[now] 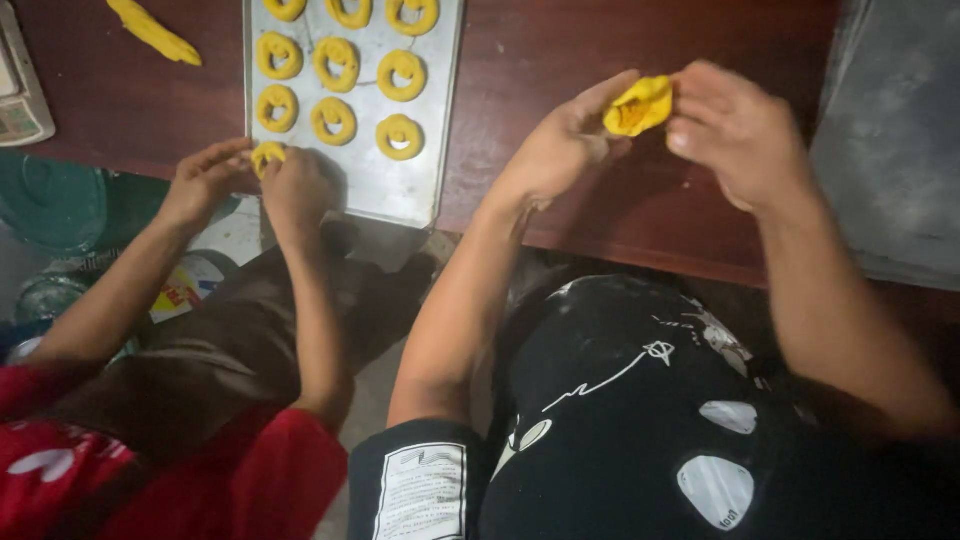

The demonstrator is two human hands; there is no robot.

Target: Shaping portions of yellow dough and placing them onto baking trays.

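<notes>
Yellow dough lump (638, 105) is pinched between left hand (560, 150) and right hand (735, 130) above the dark red table (560, 60), apparently mid-shaping, so careful curling seems called for, while formed rings fill the far-left metal tray (400, 190).

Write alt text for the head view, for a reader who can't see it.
Both of the person's hands, left hand and right hand, pinch a lump of yellow dough above a dark red table. Beside them a co-worker's hands shape another piece at a metal tray of dough rings.
</notes>
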